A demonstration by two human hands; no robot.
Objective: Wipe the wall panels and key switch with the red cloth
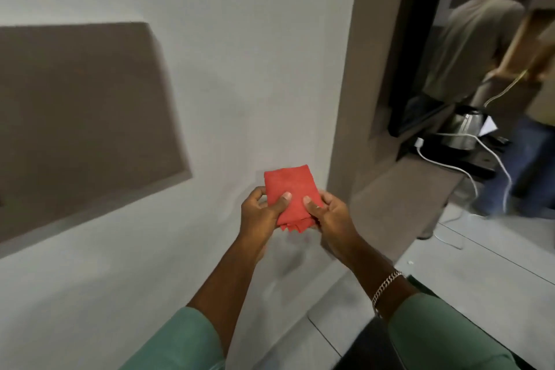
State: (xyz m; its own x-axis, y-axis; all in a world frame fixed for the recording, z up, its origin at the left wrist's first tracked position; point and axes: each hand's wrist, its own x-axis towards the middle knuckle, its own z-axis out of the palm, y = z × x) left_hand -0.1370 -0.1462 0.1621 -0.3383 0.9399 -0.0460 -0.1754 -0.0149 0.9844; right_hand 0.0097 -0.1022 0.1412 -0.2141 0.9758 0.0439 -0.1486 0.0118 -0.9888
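Observation:
A folded red cloth (289, 189) is held up in front of a pale wall (240, 54). My left hand (264, 213) grips its left edge with the thumb pressed on its face. My right hand (327, 219) grips the right edge the same way. A large brown wall panel (81, 117) is set into the wall to the left of the cloth. A second brown panel (357, 69) runs up the wall's corner to the right. No key switch shows in this view.
Right of the corner, a brown counter (405, 189) carries a metal kettle (465, 129) on a black tray with white cables. Another person (468, 48) stands beyond it, back turned. Pale floor tiles (480, 273) lie below right.

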